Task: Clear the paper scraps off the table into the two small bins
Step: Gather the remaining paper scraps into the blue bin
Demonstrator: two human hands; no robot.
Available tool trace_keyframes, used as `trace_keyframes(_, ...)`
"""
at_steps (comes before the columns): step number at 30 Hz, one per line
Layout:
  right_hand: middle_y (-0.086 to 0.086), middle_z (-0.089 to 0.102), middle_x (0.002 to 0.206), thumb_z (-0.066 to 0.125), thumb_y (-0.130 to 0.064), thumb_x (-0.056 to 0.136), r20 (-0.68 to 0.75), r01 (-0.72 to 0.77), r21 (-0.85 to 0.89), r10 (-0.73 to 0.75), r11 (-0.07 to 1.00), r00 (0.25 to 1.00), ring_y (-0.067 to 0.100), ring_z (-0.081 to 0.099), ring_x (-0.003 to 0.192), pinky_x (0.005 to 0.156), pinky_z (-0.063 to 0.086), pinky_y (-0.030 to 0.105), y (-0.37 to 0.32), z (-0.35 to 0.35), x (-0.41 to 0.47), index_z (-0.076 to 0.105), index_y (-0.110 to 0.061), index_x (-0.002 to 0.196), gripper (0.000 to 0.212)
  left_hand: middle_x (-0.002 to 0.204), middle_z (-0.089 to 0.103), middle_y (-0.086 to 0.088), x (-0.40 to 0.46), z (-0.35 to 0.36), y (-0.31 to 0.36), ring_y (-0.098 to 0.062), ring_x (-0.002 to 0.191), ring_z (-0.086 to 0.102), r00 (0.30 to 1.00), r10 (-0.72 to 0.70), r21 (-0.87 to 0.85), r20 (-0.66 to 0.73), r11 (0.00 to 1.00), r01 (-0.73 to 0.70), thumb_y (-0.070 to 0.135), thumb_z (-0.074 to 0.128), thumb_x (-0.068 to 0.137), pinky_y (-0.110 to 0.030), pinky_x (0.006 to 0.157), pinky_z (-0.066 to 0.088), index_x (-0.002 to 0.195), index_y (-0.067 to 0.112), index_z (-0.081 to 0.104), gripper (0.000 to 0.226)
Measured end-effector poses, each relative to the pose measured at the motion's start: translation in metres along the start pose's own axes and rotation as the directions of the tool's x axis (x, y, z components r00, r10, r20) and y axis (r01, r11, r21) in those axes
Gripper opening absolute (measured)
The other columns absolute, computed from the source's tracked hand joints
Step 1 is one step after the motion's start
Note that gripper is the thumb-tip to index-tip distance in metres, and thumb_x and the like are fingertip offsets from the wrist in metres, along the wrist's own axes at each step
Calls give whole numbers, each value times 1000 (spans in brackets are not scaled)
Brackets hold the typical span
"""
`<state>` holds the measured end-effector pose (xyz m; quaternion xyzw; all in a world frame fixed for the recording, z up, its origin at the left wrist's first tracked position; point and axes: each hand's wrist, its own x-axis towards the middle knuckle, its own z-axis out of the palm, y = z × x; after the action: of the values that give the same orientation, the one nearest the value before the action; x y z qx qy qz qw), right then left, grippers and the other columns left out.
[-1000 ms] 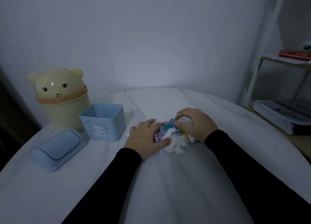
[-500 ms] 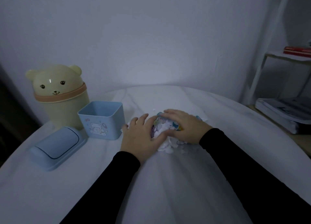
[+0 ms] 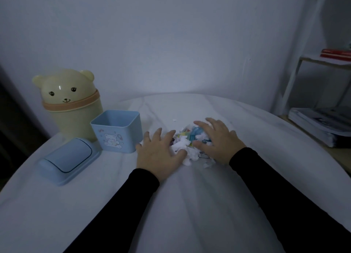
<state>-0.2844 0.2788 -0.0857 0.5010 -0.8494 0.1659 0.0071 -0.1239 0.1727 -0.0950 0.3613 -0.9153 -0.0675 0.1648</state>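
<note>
A small heap of white and coloured paper scraps (image 3: pixel 187 142) lies on the white table (image 3: pixel 209 205), between my two hands. My left hand (image 3: pixel 158 153) rests flat against the heap's left side, fingers spread. My right hand (image 3: pixel 218 140) lies over its right side, fingers apart, covering part of the pile. Neither hand lifts anything. A square blue bin (image 3: pixel 117 131) with a bear picture stands open just left of my left hand. Behind it stands a cream bear-shaped bin (image 3: pixel 69 102) with its domed head on.
The blue bin's lid (image 3: pixel 69 158) lies on the table at the front left. One loose white scrap (image 3: pixel 174 120) sits behind the heap. At the right, a shelf frame (image 3: pixel 303 62) holds red books, with a stack of books (image 3: pixel 322 125) below.
Both hands have opened out from a cupped hold and now lie spread on the heap's sides. The heap looks looser, with scraps showing between the hands.
</note>
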Motion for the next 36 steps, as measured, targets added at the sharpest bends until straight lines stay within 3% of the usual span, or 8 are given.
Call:
trace_keyframes(3, -12, -2, 160, 29, -54, 96, 116, 78, 10, -79, 997, 990, 22, -1, 148, 116, 10, 55, -1, 10, 3, 9, -45, 147, 56, 147, 38, 6, -5, 3, 1, -24, 135, 34, 997, 74, 19, 30, 997, -74, 83, 14, 58, -44, 108, 30, 137, 40, 36, 93)
trace_keyframes(6, -12, 7, 159, 28, -52, 98, 160, 103, -73, -91, 992, 983, 20, 11, 146, 112, 17, 54, -2, 20, 9, 17, -44, 147, 52, 139, 47, 5, -6, 5, 3, -21, 130, 43, 989, 138, -3, 47, 990, -138, 82, 11, 59, -37, 104, 37, 135, 34, 42, 95)
trace_keyframes(11, -4, 52, 126, 41, -50, 94, -40, 94, -59, -97, 994, 995, 23, 44, 119, 96, 38, 40, -1, 24, 7, 53, -31, 121, 35, 129, 56, -2, -4, 4, 4, -23, 119, 52, 983, 161, -94, 92, 984, -152, 58, 34, 80, -33, 99, 40, 134, 22, 49, 66)
trace_keyframes(17, 6, 56, 92, 50, -40, 91, -166, 78, 7, -75, 997, 983, 28, 49, 96, 71, 34, 31, -6, 25, 3, 49, -18, 84, 23, 118, 61, -8, -4, -4, 5, -25, 114, 52, 988, 148, -177, 38, 974, -139, 17, 52, 88, -28, 94, 36, 125, 15, 57, 37)
trace_keyframes(23, 3, 60, 113, 51, -46, 90, -140, 23, 33, -18, 999, 990, 24, 47, 116, 90, 41, 31, -12, 23, 0, 53, -32, 128, 41, 97, 70, -6, -1, -5, -1, -24, 98, 60, 991, 136, -301, -20, 944, -136, 19, 59, 76, -25, 90, 22, 104, 18, 68, 30)
trace_keyframes(29, 3, 48, 97, 56, -47, 87, -235, 53, 19, -47, 998, 971, 25, 51, 96, 69, 37, 29, -11, 29, 1, 60, -15, 89, 32, 59, 60, 4, -1, -10, -4, -8, 56, 58, 991, 90, -474, -94, 872, -124, 3, 53, 79, -17, 65, 42, 80, 19, 64, 19)
trace_keyframes(33, 0, 50, 86, 57, -44, 86, -236, 60, 55, -46, 997, 971, 25, 54, 90, 66, 30, 27, -13, 26, 2, 49, -17, 74, 31, 70, 64, 4, -1, -10, -6, -6, 78, 57, 974, 92, -527, -209, 828, -192, 7, 57, 80, -23, 75, 39, 93, 21, 71, 24)
trace_keyframes(36, 1, 47, 69, 53, -44, 88, -319, -2, 142, 47, 990, 947, 28, 51, 77, 62, 28, 30, -15, 20, 3, 36, -20, 65, 37, 77, 70, 1, 1, -14, -9, 4, 73, 55, 960, 72, -565, -270, 795, -219, 3, 62, 81, -5, 64, 37, 100, 21, 73, 28)
